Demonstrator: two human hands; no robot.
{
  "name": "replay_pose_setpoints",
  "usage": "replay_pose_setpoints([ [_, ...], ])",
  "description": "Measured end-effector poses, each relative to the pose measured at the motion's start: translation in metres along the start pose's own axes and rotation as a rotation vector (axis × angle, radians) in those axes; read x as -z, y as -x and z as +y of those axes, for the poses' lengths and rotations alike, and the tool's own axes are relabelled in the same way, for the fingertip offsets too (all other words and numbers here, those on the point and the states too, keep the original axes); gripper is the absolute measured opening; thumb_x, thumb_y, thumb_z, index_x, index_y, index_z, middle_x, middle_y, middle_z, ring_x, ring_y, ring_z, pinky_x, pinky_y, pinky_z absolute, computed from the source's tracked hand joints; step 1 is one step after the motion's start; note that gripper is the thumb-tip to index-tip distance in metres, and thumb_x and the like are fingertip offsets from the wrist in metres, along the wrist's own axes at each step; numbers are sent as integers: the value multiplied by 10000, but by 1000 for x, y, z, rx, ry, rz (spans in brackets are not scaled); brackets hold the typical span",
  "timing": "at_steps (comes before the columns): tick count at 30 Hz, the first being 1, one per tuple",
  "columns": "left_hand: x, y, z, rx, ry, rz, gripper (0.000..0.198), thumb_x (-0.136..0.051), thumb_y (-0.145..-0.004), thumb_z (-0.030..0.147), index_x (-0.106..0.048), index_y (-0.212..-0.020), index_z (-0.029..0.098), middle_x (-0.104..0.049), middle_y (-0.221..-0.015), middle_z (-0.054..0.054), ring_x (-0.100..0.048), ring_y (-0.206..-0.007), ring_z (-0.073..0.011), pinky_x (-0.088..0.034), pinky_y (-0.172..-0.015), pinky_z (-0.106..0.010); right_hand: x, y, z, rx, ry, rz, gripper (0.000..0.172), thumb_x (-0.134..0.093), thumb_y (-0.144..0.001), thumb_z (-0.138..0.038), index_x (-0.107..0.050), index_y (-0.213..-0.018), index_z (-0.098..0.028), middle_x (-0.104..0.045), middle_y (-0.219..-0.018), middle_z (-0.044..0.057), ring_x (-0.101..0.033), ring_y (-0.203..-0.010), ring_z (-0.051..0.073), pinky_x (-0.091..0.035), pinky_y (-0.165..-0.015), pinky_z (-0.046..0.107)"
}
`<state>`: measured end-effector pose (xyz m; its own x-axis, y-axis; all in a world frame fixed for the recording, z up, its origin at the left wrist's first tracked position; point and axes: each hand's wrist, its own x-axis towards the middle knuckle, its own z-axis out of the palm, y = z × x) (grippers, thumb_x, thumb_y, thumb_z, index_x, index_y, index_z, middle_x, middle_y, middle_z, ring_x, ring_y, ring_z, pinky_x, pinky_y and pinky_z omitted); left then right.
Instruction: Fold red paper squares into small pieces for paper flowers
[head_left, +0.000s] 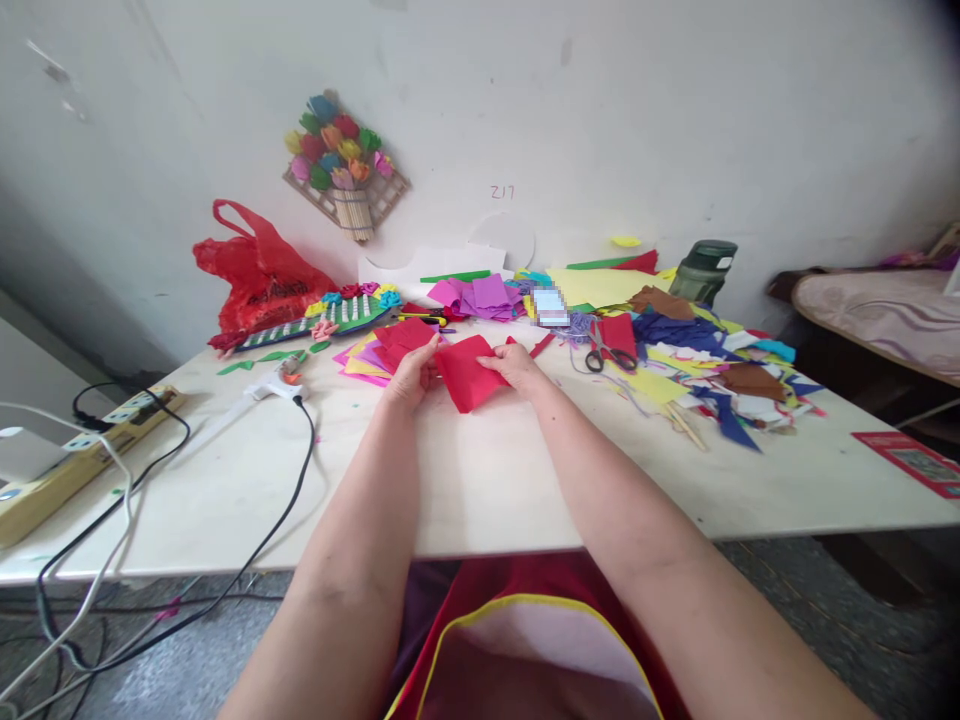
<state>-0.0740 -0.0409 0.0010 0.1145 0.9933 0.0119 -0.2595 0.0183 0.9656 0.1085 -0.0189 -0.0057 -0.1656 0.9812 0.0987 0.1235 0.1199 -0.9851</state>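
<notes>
A red square of paper [466, 375] lies tilted on the white table [487, 480] between both my hands. My left hand [411, 375] pinches its left edge with closed fingers. My right hand [516, 366] grips its right edge, fingers curled onto the sheet. Just behind the sheet sits a stack of red, pink and yellow paper squares [382, 350]. Scissors [609, 352] lie to the right of my right hand, on a red scrap.
A glue gun [279, 380] with a black cord lies at left, a power strip [90, 445] beyond it. Paper scraps [720, 370] pile at right, a red plastic bag [259, 275] and paper flowers stand at the back, a green jar [705, 268] far right.
</notes>
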Motion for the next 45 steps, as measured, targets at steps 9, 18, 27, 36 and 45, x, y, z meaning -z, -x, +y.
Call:
replay_pose_setpoints([
  [9,-11,4,0,-282,-429,108,487,-658,-562,524,-661,-848,131,-662,-779,-61,-588,-716,-181,-422,-616,-246,4,5,-5,78,115,-46,241,-655,-584,-330,-498,-543,-152,-462,-454,-43,-413,-439,78,-298,-438,209],
  [18,-17,1,9,-473,-1286,319,456,-514,-658,622,-672,-755,206,-647,-708,-52,-580,-713,-198,-366,-601,-252,2,2,0,80,157,-52,261,-636,-600,-365,-488,-552,-156,-424,-452,-51,-375,-445,71,-267,-437,211],
  [27,-30,1,6,-778,-1470,298,457,-435,-777,531,-603,-996,167,-627,-995,-103,-510,-1010,-230,-358,-846,-330,0,2,0,134,243,-5,338,-603,-596,-439,-427,-506,-165,-349,-453,-65,-326,-457,69,-250,-457,219],
  [36,-32,-2,-3,-546,-1376,320,422,-388,-802,525,-580,-1014,214,-629,-974,-75,-568,-887,-192,-378,-701,-260,-3,2,3,148,177,-53,375,-596,-603,-467,-394,-500,-168,-314,-443,-72,-286,-438,57,-219,-439,212],
  [45,-16,-11,-10,-425,-1037,311,478,-446,-693,619,-498,-539,169,-411,-492,25,-406,-523,-98,-274,-489,-211,-2,5,2,102,31,-103,343,-634,-599,-426,-425,-535,-162,-399,-449,-67,-345,-413,50,-247,-411,193],
])
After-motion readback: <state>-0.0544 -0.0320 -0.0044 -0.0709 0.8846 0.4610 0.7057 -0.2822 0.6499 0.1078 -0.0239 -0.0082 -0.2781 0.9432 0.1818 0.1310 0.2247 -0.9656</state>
